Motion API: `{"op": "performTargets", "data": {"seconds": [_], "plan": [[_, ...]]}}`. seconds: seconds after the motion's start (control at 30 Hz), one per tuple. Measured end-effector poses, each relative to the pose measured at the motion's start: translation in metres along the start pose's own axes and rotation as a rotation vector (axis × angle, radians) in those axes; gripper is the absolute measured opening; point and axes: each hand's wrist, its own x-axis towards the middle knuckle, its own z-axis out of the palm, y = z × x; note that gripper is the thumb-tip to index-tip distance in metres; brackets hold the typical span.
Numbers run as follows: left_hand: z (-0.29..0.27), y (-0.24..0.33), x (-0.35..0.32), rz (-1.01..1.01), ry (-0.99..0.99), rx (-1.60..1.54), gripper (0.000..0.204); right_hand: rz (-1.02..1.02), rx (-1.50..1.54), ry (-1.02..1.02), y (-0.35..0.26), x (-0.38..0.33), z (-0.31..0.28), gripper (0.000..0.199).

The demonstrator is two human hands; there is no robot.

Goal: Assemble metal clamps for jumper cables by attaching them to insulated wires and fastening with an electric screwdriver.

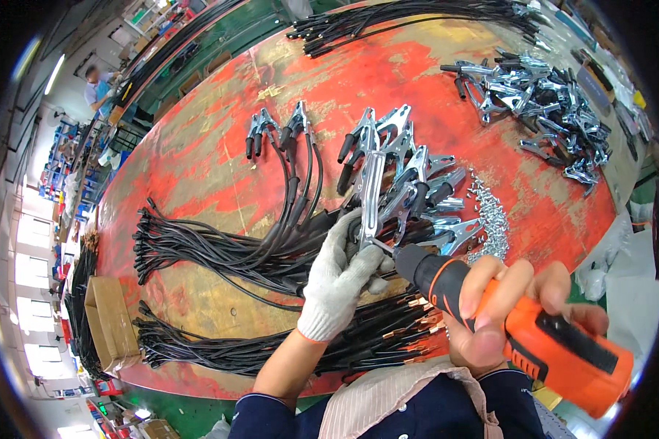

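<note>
My left hand (338, 274), in a white knit glove, is closed on a silver metal cable clamp (371, 194) that points away from me. My bare right hand (501, 307) grips an orange and black cordless screwdriver (556, 347). Its dark nose reaches the lower end of the clamp by my gloved fingertips; the exact contact is hidden. Just beyond lie more clamps (417, 172) with black handles, some fixed to black cables (256, 252). Right of them a heap of small silver screws (489, 216) spreads over the table.
The worn red table (220, 157) also carries a pile of loose clamps (542, 99) at far right, black cables (410, 22) along the far edge, and a nearer cable bundle (256, 344) with copper ends. A cardboard box (112, 322) stands at left. Another person (99, 91) is far left.
</note>
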Motion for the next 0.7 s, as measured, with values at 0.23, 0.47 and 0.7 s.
{"op": "performTargets", "data": {"seconds": [0.23,0.47,0.7], "plan": [[-0.026,0.018,0.005,0.454,0.284,0.801,0.039,0.414,-0.486,-0.199,-0.005,-0.013,-0.031,0.059],[-0.015,0.023,-0.01,0.82,0.12,1.52,0.048,1.134,-0.102,0.431,0.04,-0.06,-0.008,0.053],[-0.028,0.028,0.018,1.035,0.328,1.356,0.044,1.162,0.015,0.645,0.037,-0.047,-0.038,0.049]]}}
